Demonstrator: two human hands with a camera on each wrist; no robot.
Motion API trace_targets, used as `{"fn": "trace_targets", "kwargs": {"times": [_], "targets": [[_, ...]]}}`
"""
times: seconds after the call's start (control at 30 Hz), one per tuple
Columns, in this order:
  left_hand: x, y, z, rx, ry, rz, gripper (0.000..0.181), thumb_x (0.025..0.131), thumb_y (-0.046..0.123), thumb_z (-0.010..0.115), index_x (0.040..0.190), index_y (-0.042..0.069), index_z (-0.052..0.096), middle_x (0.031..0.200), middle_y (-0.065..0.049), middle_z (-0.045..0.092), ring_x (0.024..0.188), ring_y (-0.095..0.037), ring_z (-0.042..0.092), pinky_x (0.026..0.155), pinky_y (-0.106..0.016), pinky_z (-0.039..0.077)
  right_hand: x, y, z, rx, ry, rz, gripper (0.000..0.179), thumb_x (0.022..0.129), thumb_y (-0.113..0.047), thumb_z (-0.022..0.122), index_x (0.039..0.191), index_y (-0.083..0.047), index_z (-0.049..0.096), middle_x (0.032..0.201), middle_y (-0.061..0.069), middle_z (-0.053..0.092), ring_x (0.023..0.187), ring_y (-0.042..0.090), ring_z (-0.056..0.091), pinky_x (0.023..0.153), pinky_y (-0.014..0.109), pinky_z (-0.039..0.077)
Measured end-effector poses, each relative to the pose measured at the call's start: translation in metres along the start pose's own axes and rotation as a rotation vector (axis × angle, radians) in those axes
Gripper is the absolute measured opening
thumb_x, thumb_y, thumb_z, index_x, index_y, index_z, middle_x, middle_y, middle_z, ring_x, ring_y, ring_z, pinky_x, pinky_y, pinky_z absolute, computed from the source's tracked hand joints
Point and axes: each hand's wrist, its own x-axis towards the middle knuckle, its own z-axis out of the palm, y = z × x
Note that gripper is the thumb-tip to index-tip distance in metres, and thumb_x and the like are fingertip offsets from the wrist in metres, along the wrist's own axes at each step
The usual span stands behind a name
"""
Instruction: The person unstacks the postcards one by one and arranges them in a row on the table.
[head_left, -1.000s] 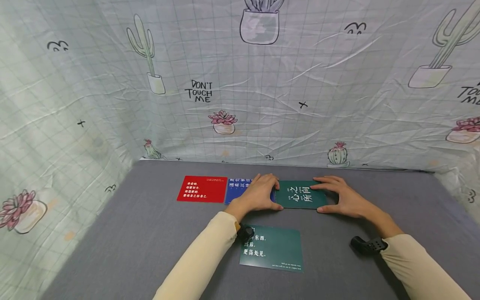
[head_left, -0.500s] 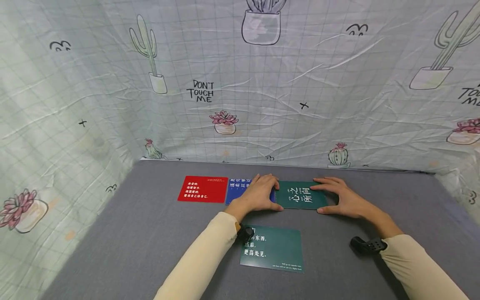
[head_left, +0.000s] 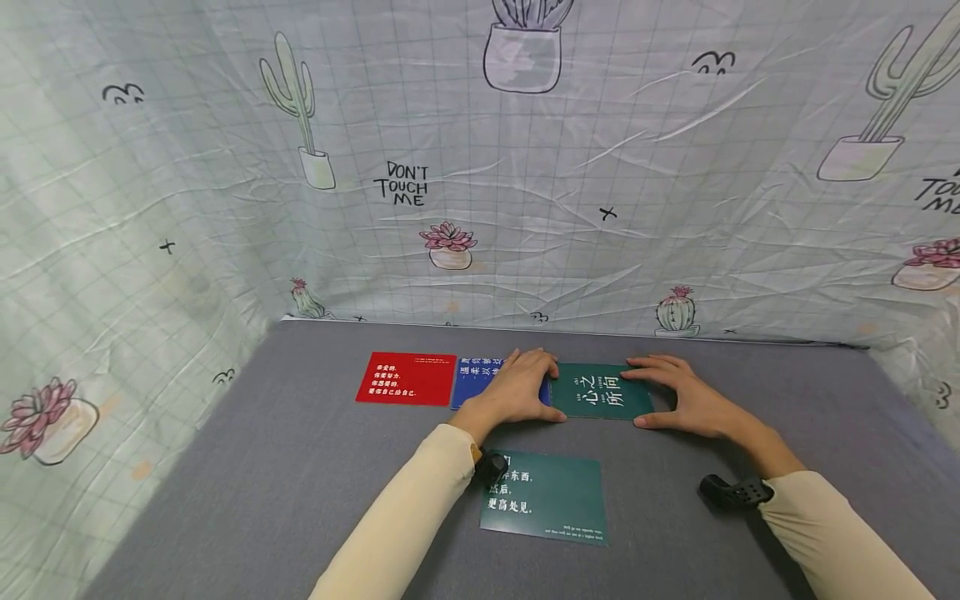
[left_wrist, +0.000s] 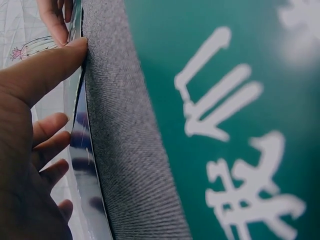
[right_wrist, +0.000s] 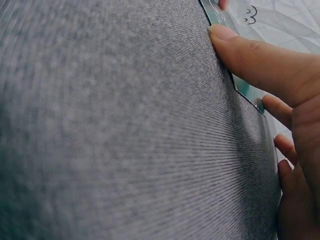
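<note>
A green card [head_left: 597, 392] with white characters lies in the back row, between my two hands. My left hand [head_left: 513, 387] reaches over a blue card [head_left: 471, 383]. Its thumb touches the near edge of the green card's left end and its fingers reach the far edge. At the right end, my right hand [head_left: 693, 398] grips the same card, thumb at the near edge and fingers at the far one. In the left wrist view the thumb [left_wrist: 55, 67] presses where the cards meet. The right wrist view has the other thumb [right_wrist: 255, 55] on the edge.
To the left of the blue card lies a red card [head_left: 407, 379]. A second green card [head_left: 547, 498] sits nearer me, partly behind my left wrist strap [head_left: 491, 468]. Patterned cloth [head_left: 525, 183] rises at the back edge of the grey table [head_left: 247, 500].
</note>
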Motion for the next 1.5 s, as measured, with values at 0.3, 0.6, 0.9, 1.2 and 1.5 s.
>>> {"fn": "trace_targets", "kwargs": {"times": [0.3, 0.6, 0.9, 1.2, 1.5], "targets": [[0.0, 0.001, 0.002, -0.023, 0.012, 0.015, 0.053, 0.077, 0.044, 0.077, 0.114, 0.014, 0.052, 0.145, -0.001, 0.042, 0.142, -0.019, 0.022, 0.116, -0.042, 0.009, -0.003, 0.001, 0.001, -0.02, 0.006, -0.006, 0.071, 0.076, -0.04, 0.08, 0.136, -0.013, 0.053, 0.147, 0.015, 0.038, 0.135, 0.045, 0.018, 0.095, 0.07, 0.021], [-0.018, 0.002, -0.007, -0.119, 0.059, 0.119, 0.051, 0.077, 0.033, 0.078, 0.113, 0.009, 0.052, 0.148, -0.005, 0.038, 0.142, -0.023, 0.021, 0.115, -0.044, 0.012, -0.011, -0.013, -0.006, -0.027, 0.043, -0.065, 0.07, 0.077, -0.035, 0.08, 0.135, -0.01, 0.051, 0.147, 0.018, 0.035, 0.133, 0.045, 0.022, 0.093, 0.068, 0.026], [-0.069, 0.008, -0.015, -0.228, 0.073, 0.137, 0.049, 0.078, 0.028, 0.077, 0.116, 0.009, 0.052, 0.15, -0.003, 0.035, 0.14, -0.02, 0.025, 0.111, -0.044, 0.026, -0.027, -0.039, 0.0, -0.044, 0.112, -0.158, 0.074, 0.074, -0.031, 0.083, 0.136, -0.008, 0.049, 0.144, 0.013, 0.039, 0.129, 0.035, 0.031, 0.089, 0.063, 0.033], [-0.116, 0.012, -0.02, -0.316, 0.066, 0.129, 0.06, 0.078, 0.033, 0.077, 0.125, 0.011, 0.047, 0.15, 0.0, 0.034, 0.14, -0.018, 0.025, 0.107, -0.048, 0.032, -0.05, -0.071, 0.011, -0.023, 0.132, -0.159, 0.083, 0.072, -0.032, 0.085, 0.142, -0.014, 0.044, 0.144, 0.006, 0.039, 0.13, 0.018, 0.033, 0.095, 0.041, 0.038], [-0.153, 0.01, -0.012, -0.357, 0.057, 0.123, 0.075, 0.075, 0.032, 0.081, 0.136, 0.011, 0.043, 0.151, 0.0, 0.033, 0.142, -0.016, 0.02, 0.109, -0.047, 0.029, -0.064, -0.095, 0.034, 0.015, 0.097, -0.113, 0.083, 0.073, -0.041, 0.082, 0.143, -0.019, 0.043, 0.142, -0.002, 0.04, 0.128, 0.01, 0.035, 0.098, 0.021, 0.033]]}}
